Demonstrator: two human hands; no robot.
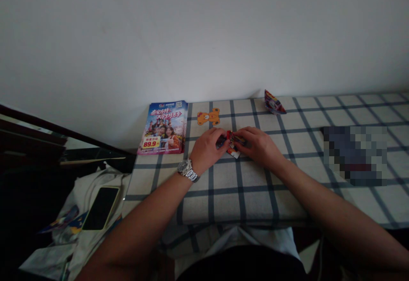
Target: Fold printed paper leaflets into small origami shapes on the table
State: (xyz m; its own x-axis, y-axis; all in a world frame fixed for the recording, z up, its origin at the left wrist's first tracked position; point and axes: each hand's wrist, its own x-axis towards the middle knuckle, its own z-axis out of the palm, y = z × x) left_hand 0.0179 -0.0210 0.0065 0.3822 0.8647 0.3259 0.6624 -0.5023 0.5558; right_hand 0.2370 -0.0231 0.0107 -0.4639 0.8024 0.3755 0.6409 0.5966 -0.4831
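Head: hands (207, 147) (256, 142) on colourful paper (232, 145)

A small printed wrapper (233, 145) is showing red at its upper left, mixed colours across its partly hidden middle and a pale lower end. It is slanting down rightward, being pinched between left hand (209, 148) and right hand (260, 145) above the checked tablecloth (223, 196).

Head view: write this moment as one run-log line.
left hand: pinching small packet | right hand: pinching same packet | bear cutout: on checked cloth, beyond hands | flyer stack: left of bear cutout
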